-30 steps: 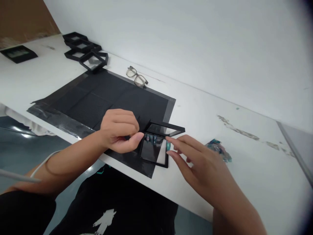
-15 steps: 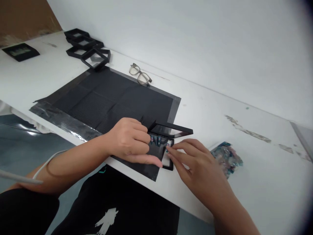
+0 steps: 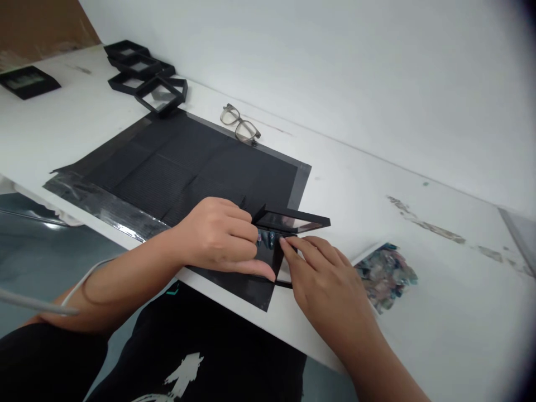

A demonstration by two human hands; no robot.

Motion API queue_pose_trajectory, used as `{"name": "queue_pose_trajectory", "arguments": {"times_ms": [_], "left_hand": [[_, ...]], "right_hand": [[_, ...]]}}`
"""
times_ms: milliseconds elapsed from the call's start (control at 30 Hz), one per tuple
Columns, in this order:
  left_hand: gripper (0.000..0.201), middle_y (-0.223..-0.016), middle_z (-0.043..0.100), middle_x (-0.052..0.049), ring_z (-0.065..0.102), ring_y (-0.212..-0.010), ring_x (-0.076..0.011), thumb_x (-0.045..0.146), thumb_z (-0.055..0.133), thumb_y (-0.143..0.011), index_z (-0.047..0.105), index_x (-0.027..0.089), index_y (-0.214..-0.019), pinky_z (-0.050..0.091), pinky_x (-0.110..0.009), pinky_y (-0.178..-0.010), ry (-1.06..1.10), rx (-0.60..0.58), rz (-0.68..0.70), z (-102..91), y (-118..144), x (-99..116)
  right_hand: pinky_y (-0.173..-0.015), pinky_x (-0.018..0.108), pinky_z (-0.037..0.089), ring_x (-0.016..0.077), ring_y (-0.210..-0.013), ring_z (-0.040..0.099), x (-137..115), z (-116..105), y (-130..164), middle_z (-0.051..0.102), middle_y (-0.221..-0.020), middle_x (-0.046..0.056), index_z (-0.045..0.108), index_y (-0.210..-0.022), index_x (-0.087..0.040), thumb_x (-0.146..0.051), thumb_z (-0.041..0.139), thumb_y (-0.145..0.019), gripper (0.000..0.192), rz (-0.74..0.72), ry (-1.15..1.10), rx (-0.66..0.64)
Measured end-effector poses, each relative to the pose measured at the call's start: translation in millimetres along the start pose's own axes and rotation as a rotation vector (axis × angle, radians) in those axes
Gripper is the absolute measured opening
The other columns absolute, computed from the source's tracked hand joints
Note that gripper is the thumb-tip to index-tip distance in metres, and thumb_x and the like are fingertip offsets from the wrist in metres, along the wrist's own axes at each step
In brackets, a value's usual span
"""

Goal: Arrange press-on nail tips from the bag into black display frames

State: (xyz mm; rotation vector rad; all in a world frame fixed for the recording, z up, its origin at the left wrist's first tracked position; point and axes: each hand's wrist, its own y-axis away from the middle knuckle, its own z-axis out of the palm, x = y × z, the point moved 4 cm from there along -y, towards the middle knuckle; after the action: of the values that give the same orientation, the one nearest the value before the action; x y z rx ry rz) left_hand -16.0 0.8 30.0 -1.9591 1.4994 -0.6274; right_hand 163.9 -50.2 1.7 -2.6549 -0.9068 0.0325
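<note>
A small black frame case (image 3: 293, 221) with a clear film lid lies open at the near edge of the black mat (image 3: 188, 167). Small teal and dark pieces sit inside its base. My left hand (image 3: 220, 237) rests on the case's left side, fingers curled against the base, thumb along the near edge. My right hand (image 3: 322, 279) lies on the right side, fingertips pressing on the pieces in the base under the raised lid.
A clear bag of teal and pink pieces (image 3: 387, 273) lies right of my hand. Glasses (image 3: 240, 124) sit beyond the mat. Several empty black frame cases (image 3: 146, 78) stand at the far left, one more (image 3: 27, 82) apart. The white wall runs behind the table.
My left hand moved from pinching above the base to resting on it. My right hand slid left, its fingertips now under the lid on the pieces.
</note>
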Motion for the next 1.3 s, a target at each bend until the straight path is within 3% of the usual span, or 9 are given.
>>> {"name": "queue_pose_trajectory", "arguments": {"times_ms": [233,433,700,833,967,1133,1200,1300], "left_hand": [[0.059,-0.046,0.045,0.006,0.041,-0.046,-0.0087,0.052,0.066,-0.089,0.045,0.018,-0.045,0.032,-0.026,-0.045,0.045,-0.084,0.007,7.7,-1.6,4.9],[0.053,-0.051,0.052,0.006,0.048,-0.049,-0.0096,0.047,0.066,-0.090,0.050,0.018,-0.050,0.036,-0.027,-0.048,0.041,-0.148,-0.040,11.7,0.8,1.2],[0.054,-0.060,0.064,0.003,0.055,-0.053,-0.0101,0.053,0.063,-0.091,0.054,0.017,-0.051,0.036,-0.027,-0.050,0.112,-0.187,-0.140,10.6,1.8,-5.1],[0.049,-0.075,0.071,0.003,0.057,-0.059,-0.0088,0.052,0.065,-0.090,0.057,0.017,-0.056,0.038,-0.026,-0.053,0.143,-0.150,-0.170,9.3,2.6,-7.6],[0.049,-0.075,0.070,0.002,0.056,-0.060,-0.0081,0.053,0.063,-0.091,0.057,0.018,-0.056,0.038,-0.025,-0.055,0.152,-0.143,-0.174,9.1,2.3,-7.9],[0.048,-0.074,0.070,0.001,0.058,-0.060,-0.0099,0.051,0.060,-0.093,0.060,0.019,-0.058,0.041,-0.026,-0.056,0.190,-0.109,-0.139,6.2,2.5,-7.0],[0.048,-0.071,0.069,0.000,0.059,-0.060,-0.0106,0.051,0.057,-0.094,0.060,0.020,-0.058,0.042,-0.026,-0.056,0.214,-0.057,-0.108,3.1,3.0,-6.5],[0.045,-0.066,0.067,-0.002,0.059,-0.058,-0.0113,0.046,0.058,-0.094,0.059,0.019,-0.057,0.046,-0.026,-0.055,0.277,0.040,-0.064,-1.4,-2.1,-1.8]], "right_hand": [[-0.085,0.039,0.057,0.0266,-0.105,0.067,-4.6,-1.5,1.6,0.076,-0.116,0.008,0.071,-0.118,-0.006,-0.005,0.054,-0.092,0.030,-0.034,0.012,0.076],[-0.088,0.040,0.059,0.0261,-0.109,0.069,-6.9,-4.9,0.8,0.072,-0.126,0.011,0.069,-0.121,-0.006,-0.010,0.054,-0.094,0.032,-0.029,-0.035,0.091],[-0.088,0.039,0.059,0.0243,-0.107,0.069,-6.6,-12.0,5.4,0.075,-0.118,0.005,0.074,-0.115,-0.012,-0.004,0.045,-0.090,0.039,-0.046,-0.077,0.043],[-0.090,0.040,0.058,0.0256,-0.112,0.067,-9.2,-8.5,6.5,0.073,-0.123,0.007,0.073,-0.116,-0.011,-0.007,0.046,-0.092,0.036,-0.043,-0.101,0.032],[-0.092,0.041,0.057,0.0260,-0.114,0.066,-11.9,-6.3,4.5,0.073,-0.124,0.006,0.072,-0.117,-0.012,-0.007,0.046,-0.092,0.036,-0.041,-0.117,0.033],[-0.093,0.041,0.055,0.0266,-0.114,0.067,-8.0,-23.8,11.8,0.074,-0.121,0.007,0.071,-0.117,-0.014,-0.008,0.059,-0.090,0.030,-0.049,-0.127,0.118],[-0.096,0.043,0.055,0.0275,-0.112,0.067,7.5,-37.6,25.6,0.074,-0.120,0.006,0.070,-0.120,-0.019,-0.010,0.067,-0.085,0.036,0.020,-0.099,0.194],[-0.091,0.046,0.055,0.0285,-0.100,0.071,58.2,-58.1,61.6,0.075,-0.115,0.004,0.069,-0.126,-0.028,-0.017,0.073,-0.083,0.045,0.378,-0.019,0.414]]}}
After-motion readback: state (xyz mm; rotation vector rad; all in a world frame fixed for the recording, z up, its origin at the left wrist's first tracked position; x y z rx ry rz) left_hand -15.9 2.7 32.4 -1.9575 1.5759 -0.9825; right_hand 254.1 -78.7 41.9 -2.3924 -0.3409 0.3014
